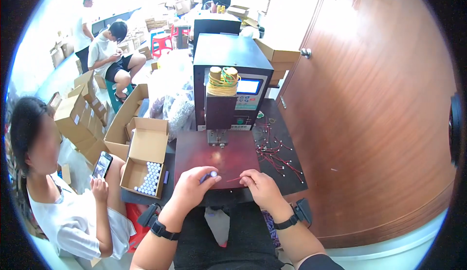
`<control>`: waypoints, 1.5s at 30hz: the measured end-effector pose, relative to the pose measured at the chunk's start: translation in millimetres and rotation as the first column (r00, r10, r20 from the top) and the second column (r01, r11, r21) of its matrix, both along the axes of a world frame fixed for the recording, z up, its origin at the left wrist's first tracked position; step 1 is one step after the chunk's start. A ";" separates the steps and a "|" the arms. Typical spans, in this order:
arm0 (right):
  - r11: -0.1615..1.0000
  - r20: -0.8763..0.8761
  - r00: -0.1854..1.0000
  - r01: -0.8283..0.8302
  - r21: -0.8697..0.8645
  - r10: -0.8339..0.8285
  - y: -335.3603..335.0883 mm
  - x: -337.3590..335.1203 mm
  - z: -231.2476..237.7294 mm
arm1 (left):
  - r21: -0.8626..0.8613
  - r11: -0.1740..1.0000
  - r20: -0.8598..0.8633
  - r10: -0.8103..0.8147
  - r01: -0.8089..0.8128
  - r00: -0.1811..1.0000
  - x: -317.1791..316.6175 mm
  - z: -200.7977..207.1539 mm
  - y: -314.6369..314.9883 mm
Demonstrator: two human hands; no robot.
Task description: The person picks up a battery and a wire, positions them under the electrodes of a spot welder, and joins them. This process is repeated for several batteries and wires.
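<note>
My left hand (190, 188) grips a small purple cylindrical battery cell (213, 174) between thumb and fingers, its pale end showing. Close by on the right, my right hand (262, 190) pinches a thin red wire (234, 179) that points toward the cell, with a gap between them. Both hands are over the near edge of a dark red work plate (192, 148). Above that plate hang the metal electrode tips (217, 141) of a black benchtop spot welder (228, 55). My fingers partly hide the cell.
Left of the plate, an open cardboard box (127, 176) holds many similar cells. Red wires (277, 155) with small pale ends lie loose on the black tabletop at right, beside a wooden door (369, 114). A seated person (73, 211) with a phone is close on my left.
</note>
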State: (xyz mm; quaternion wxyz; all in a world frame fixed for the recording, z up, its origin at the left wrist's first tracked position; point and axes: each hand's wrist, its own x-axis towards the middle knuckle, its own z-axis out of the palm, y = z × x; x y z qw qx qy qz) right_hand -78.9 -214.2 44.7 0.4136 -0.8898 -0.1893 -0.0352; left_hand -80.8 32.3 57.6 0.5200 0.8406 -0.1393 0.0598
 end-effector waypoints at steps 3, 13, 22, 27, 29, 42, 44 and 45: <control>0.980 -0.060 0.997 0.059 0.188 -0.048 2.7 2.8 -6.6 | -0.006 0.997 0.082 0.072 -0.071 0.994 7.1 -2.1 -0.3; 0.934 0.364 0.884 0.185 0.304 -0.294 11.6 25.0 -15.2 | 0.163 0.987 0.114 -0.003 -0.016 0.994 23.3 -6.8 -7.5; 0.984 0.366 0.923 0.056 0.170 -0.116 11.9 53.5 -31.8 | 0.128 0.992 0.024 -0.023 0.020 0.999 49.9 -35.2 -15.0; 0.956 0.333 0.930 0.059 0.286 -0.157 12.0 68.1 -34.4 | 0.155 0.988 0.049 -0.030 0.022 0.998 60.0 -34.9 -20.2; 0.955 0.279 0.949 0.060 0.291 -0.145 11.8 70.2 -36.8 | 0.145 0.989 0.038 -0.019 0.013 0.999 65.3 -37.4 -21.7; 0.994 0.434 0.897 0.042 0.101 -0.082 19.1 88.2 -30.9 | 0.286 0.950 0.060 0.116 -0.128 0.991 64.4 -38.5 -36.5; 0.993 0.427 0.899 0.055 0.108 -0.097 20.1 89.4 -32.2 | 0.205 0.963 0.148 0.147 -0.176 0.978 63.3 -42.0 -37.5; 0.991 0.427 0.898 0.067 0.116 -0.110 20.8 89.9 -32.8 | 0.205 0.963 0.140 0.147 -0.174 0.979 66.0 -43.8 -35.2</control>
